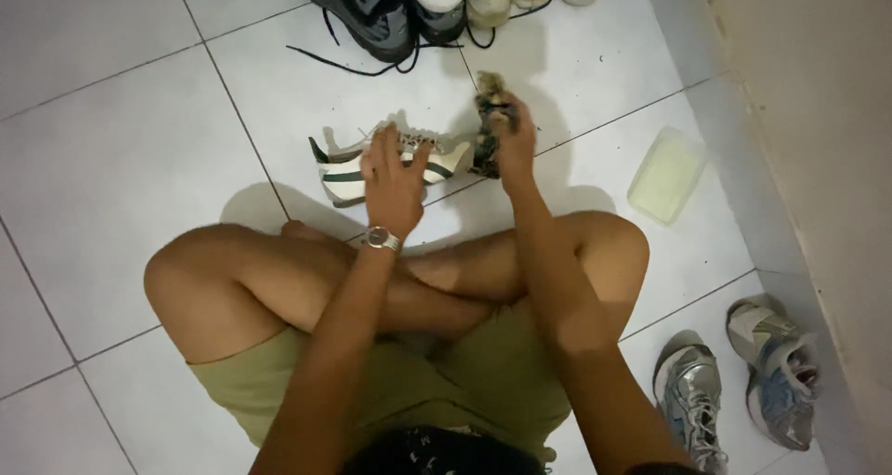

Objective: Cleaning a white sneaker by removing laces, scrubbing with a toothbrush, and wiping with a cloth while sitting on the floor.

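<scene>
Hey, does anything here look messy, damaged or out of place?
Little stands out. A black lace trails loose across the tiles from the dark shoe at the top. The grey sneakers lie splayed at different angles by the wall.

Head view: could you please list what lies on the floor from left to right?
White sneaker under the left hand → rag in the right hand → plastic tub → pair of grey trainers.

A row of shoes is seen lined up at the far edge of the white tiled floor, a pale plastic container is set near the wall, and a silver pair of sneakers is parked beside it
</scene>
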